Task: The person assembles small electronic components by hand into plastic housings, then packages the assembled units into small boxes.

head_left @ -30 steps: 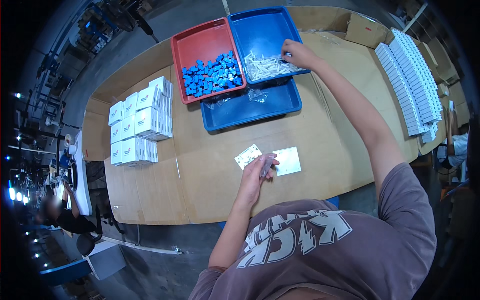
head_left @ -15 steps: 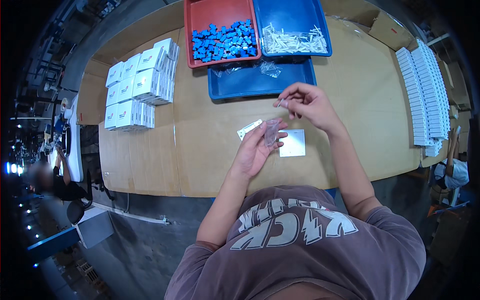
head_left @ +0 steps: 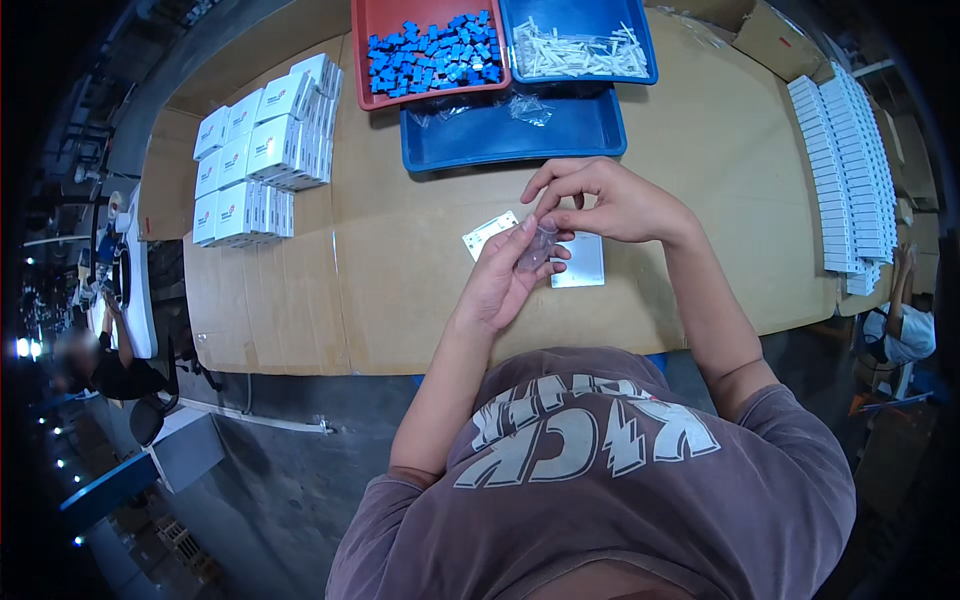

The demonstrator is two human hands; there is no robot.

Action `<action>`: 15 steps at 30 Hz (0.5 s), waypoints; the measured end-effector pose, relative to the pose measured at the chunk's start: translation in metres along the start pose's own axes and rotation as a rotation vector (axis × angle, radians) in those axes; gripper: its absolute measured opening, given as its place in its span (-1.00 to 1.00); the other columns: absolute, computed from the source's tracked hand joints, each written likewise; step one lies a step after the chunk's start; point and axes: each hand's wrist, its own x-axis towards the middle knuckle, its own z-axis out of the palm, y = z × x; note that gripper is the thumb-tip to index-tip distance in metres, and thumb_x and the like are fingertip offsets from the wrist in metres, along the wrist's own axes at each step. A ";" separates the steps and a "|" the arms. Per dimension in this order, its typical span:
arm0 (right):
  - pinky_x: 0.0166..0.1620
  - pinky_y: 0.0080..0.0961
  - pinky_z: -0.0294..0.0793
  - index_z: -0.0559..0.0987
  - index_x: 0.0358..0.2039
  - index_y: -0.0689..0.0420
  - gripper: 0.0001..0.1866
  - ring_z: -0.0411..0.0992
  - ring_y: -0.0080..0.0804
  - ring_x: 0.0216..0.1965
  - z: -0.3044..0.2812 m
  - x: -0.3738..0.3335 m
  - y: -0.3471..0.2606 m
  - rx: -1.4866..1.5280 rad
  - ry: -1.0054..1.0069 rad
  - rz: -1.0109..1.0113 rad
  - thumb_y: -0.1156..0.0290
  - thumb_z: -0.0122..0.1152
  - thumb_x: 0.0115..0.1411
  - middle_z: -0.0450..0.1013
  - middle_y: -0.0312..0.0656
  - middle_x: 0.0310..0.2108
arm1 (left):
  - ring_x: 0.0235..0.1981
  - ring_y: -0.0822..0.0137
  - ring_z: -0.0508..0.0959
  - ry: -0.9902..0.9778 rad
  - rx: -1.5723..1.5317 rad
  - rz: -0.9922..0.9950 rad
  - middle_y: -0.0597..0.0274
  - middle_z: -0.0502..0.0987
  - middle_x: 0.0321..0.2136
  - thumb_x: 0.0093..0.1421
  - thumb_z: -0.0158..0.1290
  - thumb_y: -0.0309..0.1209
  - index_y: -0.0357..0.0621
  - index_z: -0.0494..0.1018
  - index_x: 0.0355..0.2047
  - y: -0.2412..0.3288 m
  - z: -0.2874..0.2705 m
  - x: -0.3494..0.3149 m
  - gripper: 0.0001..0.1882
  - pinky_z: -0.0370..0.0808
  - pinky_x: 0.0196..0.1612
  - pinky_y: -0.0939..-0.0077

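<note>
A small clear plastic bag [head_left: 538,248] is held in my left hand [head_left: 503,283], between the thumb and the curled fingers. My right hand [head_left: 622,205] comes over it from the right, its thumb and fingertips closed at the bag's upper end. Whatever those fingertips hold is too small to make out. A white piece with small dark marks [head_left: 488,234] shows beside my left thumb; whether the hand touches it, I cannot tell. Just right of the bag, a flat white square [head_left: 580,265] lies on the cardboard-covered table [head_left: 420,315], partly hidden by my hands.
Beyond my hands stand a red tray [head_left: 380,20] of small blue parts, a blue tray [head_left: 652,60] of thin white pieces and a lower blue tray [head_left: 510,145] with clear plastic. White boxes [head_left: 240,165] are stacked at left, more boxes [head_left: 840,180] at right.
My right hand, which pinched a small thin pale piece above the bag, has come down to the bag's upper end. The whole view has shifted slightly.
</note>
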 end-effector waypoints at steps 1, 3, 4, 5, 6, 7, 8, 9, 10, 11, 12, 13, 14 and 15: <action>-0.21 -0.56 0.46 0.71 -0.22 0.24 -0.86 0.52 -0.55 -0.18 0.001 0.001 0.002 0.001 -0.006 0.001 0.43 0.31 0.33 0.59 -0.21 -0.02 | -0.12 0.29 0.63 0.004 -0.004 0.002 0.06 0.64 -0.05 0.51 -0.04 -0.04 -0.21 0.47 0.12 0.000 -0.001 0.000 -0.53 0.56 -0.02 0.34; -0.11 -0.48 0.53 0.71 -0.18 0.25 -0.80 0.55 -0.46 -0.13 0.002 0.002 0.006 0.117 0.003 0.052 0.39 0.22 0.41 0.58 -0.16 0.02 | -0.13 0.29 0.64 0.000 -0.060 0.007 0.05 0.64 -0.06 0.52 -0.04 -0.06 -0.21 0.47 0.12 0.001 -0.003 0.000 -0.54 0.56 -0.03 0.34; -0.11 -0.48 0.53 0.71 -0.18 0.25 -0.80 0.55 -0.46 -0.13 0.003 0.003 0.008 0.118 -0.003 0.053 0.39 0.22 0.41 0.58 -0.16 0.02 | -0.13 0.29 0.64 0.003 -0.064 0.008 0.05 0.64 -0.06 0.52 -0.04 -0.06 -0.21 0.47 0.12 0.002 -0.004 0.000 -0.54 0.56 -0.03 0.34; -0.06 -0.45 0.55 0.70 -0.13 0.27 -0.75 0.56 -0.42 -0.12 0.004 0.005 0.009 0.159 -0.009 0.080 0.36 0.16 0.45 0.58 -0.14 0.02 | -0.14 0.29 0.64 -0.010 -0.087 0.016 0.05 0.64 -0.06 0.52 -0.05 -0.07 -0.21 0.47 0.11 0.003 -0.005 0.000 -0.55 0.57 -0.03 0.33; -0.02 -0.41 0.56 0.69 -0.09 0.29 -0.70 0.56 -0.38 -0.11 0.006 0.006 0.009 0.202 -0.015 0.109 0.33 0.11 0.49 0.58 -0.12 0.03 | -0.14 0.28 0.64 -0.022 -0.112 0.023 0.05 0.63 -0.06 0.52 -0.05 -0.09 -0.21 0.47 0.11 0.003 -0.005 -0.001 -0.56 0.57 -0.03 0.33; -0.02 -0.41 0.56 0.69 -0.09 0.29 -0.70 0.56 -0.38 -0.11 0.009 0.007 0.008 0.204 -0.019 0.113 0.33 0.11 0.49 0.58 -0.12 0.03 | -0.14 0.28 0.64 -0.018 -0.116 0.022 0.05 0.63 -0.06 0.52 -0.05 -0.09 -0.21 0.47 0.11 0.003 -0.006 0.000 -0.56 0.57 -0.03 0.33; 0.01 -0.39 0.56 0.68 -0.05 0.31 -0.66 0.57 -0.35 -0.08 0.010 0.008 0.005 0.170 -0.059 0.126 0.28 0.08 0.50 0.58 -0.10 0.04 | -0.15 0.27 0.64 -0.013 -0.099 0.020 0.09 0.63 -0.07 0.54 -0.09 -0.08 -0.19 0.46 0.11 0.003 -0.006 0.000 -0.57 0.58 -0.02 0.30; 0.03 -0.37 0.56 0.66 -0.01 0.33 -0.61 0.57 -0.32 -0.05 0.011 0.009 0.004 0.135 -0.096 0.140 0.24 0.05 0.52 0.58 -0.09 0.06 | -0.15 0.26 0.65 -0.011 -0.081 0.019 0.12 0.62 -0.09 0.55 -0.13 -0.08 -0.18 0.45 0.11 0.002 -0.006 0.001 -0.57 0.59 -0.01 0.28; 0.03 -0.37 0.56 0.66 -0.01 0.33 -0.61 0.57 -0.32 -0.05 0.014 0.010 0.005 0.135 -0.096 0.143 0.24 0.05 0.52 0.58 -0.09 0.06 | -0.15 0.26 0.65 -0.011 -0.083 0.017 0.12 0.62 -0.09 0.55 -0.13 -0.08 -0.18 0.45 0.11 0.001 -0.006 0.000 -0.57 0.59 -0.01 0.28; 0.05 -0.36 0.55 0.65 0.00 0.34 -0.58 0.57 -0.29 -0.03 0.016 0.011 0.008 0.110 -0.127 0.139 0.22 0.03 0.53 0.58 -0.08 0.07 | -0.16 0.26 0.65 0.006 -0.059 0.021 0.13 0.62 -0.10 0.55 -0.13 -0.09 -0.18 0.45 0.12 -0.001 -0.005 0.000 -0.57 0.59 -0.01 0.27; 0.07 -0.35 0.53 0.64 0.01 0.36 -0.56 0.57 -0.26 -0.01 0.016 0.014 0.011 0.080 -0.157 0.130 0.19 0.02 0.53 0.58 -0.06 0.08 | -0.16 0.25 0.65 0.020 -0.031 0.031 0.14 0.62 -0.11 0.55 -0.12 -0.09 -0.18 0.44 0.12 0.000 -0.004 0.001 -0.57 0.59 -0.01 0.27; 0.07 -0.35 0.53 0.64 0.01 0.36 -0.56 0.57 -0.26 -0.01 0.016 0.015 0.011 0.074 -0.154 0.127 0.19 0.02 0.53 0.58 -0.06 0.08 | -0.16 0.25 0.65 0.016 -0.030 0.034 0.14 0.62 -0.11 0.55 -0.12 -0.09 -0.18 0.44 0.12 -0.001 -0.005 0.002 -0.57 0.59 -0.01 0.27; 0.08 -0.34 0.53 0.63 0.01 0.37 -0.55 0.57 -0.25 0.00 0.017 0.015 0.010 0.087 -0.161 0.147 0.17 0.03 0.53 0.58 -0.06 0.08 | -0.15 0.25 0.65 0.012 -0.036 0.029 0.15 0.62 -0.12 0.55 -0.12 -0.10 -0.18 0.44 0.13 -0.002 -0.008 0.001 -0.58 0.59 -0.01 0.27; 0.10 -0.33 0.52 0.63 0.02 0.37 -0.53 0.56 -0.24 0.01 0.018 0.014 0.010 0.100 -0.165 0.169 0.16 0.04 0.52 0.58 -0.06 0.08 | -0.15 0.24 0.65 0.007 -0.042 0.021 0.15 0.61 -0.13 0.55 -0.12 -0.10 -0.17 0.44 0.13 -0.004 -0.010 0.001 -0.58 0.59 -0.01 0.26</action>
